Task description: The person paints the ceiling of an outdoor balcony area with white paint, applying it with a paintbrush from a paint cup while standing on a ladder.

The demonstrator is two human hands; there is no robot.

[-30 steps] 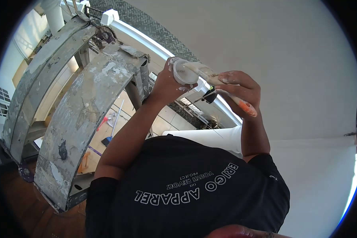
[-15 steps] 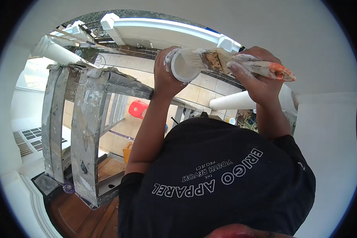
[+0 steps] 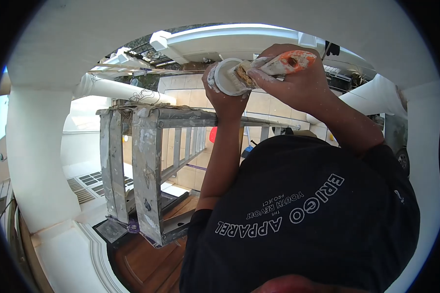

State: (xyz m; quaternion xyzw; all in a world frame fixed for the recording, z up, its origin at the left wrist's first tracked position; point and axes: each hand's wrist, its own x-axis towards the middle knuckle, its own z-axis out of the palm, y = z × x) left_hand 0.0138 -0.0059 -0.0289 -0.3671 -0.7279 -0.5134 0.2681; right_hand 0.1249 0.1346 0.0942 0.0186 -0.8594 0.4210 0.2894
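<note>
My left hand (image 3: 224, 101) is wrapped round a small white cup (image 3: 222, 78), its open mouth facing up towards the camera. In my right hand (image 3: 291, 92) is a paintbrush (image 3: 294, 62), gripped near the base of its handle. The handle is white with orange paint-smeared parts and points to the right. Its bristles dip inside the cup, and their tips are hidden. White paint marks the fingers of both hands.
A paint-spattered metal ladder (image 3: 146, 171) stands to the left, above a brown wooden door (image 3: 151, 266). White columns (image 3: 127, 91) and a white-topped boundary wall (image 3: 230, 34) lie beyond. Far below, a red object (image 3: 213, 135) rests on the tiled floor (image 3: 181, 84).
The brush has moved left and down into the cup; before, its bristles were at the rim. My right forearm reaches further across. The whole view has shifted, with the ladder now further right.
</note>
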